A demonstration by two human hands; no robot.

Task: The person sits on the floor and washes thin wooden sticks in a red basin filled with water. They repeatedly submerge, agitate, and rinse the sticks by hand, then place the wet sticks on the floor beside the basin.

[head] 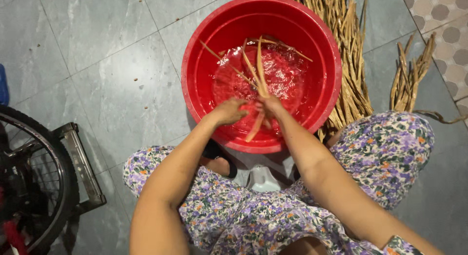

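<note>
Red basin (204, 65) holds water; both grips, left hand (230, 111) and right hand (269, 105), close on tan stalks (259, 75) inside.

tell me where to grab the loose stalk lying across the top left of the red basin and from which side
Judging by its pose, grip the loose stalk near its upper-left end, which rests on the red basin wall above the water. Come from the left rim side, fingers pinching across its thin width. Its lower end runs under the bundle of stalks held by the left hand and right hand.
</note>
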